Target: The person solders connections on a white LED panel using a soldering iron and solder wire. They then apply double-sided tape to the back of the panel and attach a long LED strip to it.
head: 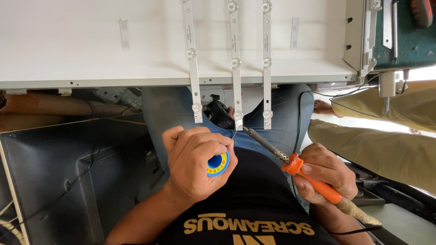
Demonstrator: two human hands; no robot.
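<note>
Orange plastic marks the handle of the soldering iron [313, 179], which our right hand [324, 174] clasps with fingers wrapped tight around it, the metal tip reaching to the near end of the middle LED strip [235, 63]. Our left hand [195, 161] is closed around a small solder spool [218, 164] with a blue and yellow face, and a thin solder wire [233, 134] runs from it toward that same strip end, just beside the iron's tip. Two more LED strips [193, 63] lie left and right of the middle one on the white panel [68, 45], all three overhanging its near edge above our jeans.

We judge the step in hand to be soldering a joint at the middle strip's end. The next move calls for steady hands: tip and wire must meet on the pad without sliding off the narrow strip. Right of the strips another person's leg in tan trousers [372, 145] is well apart.
</note>
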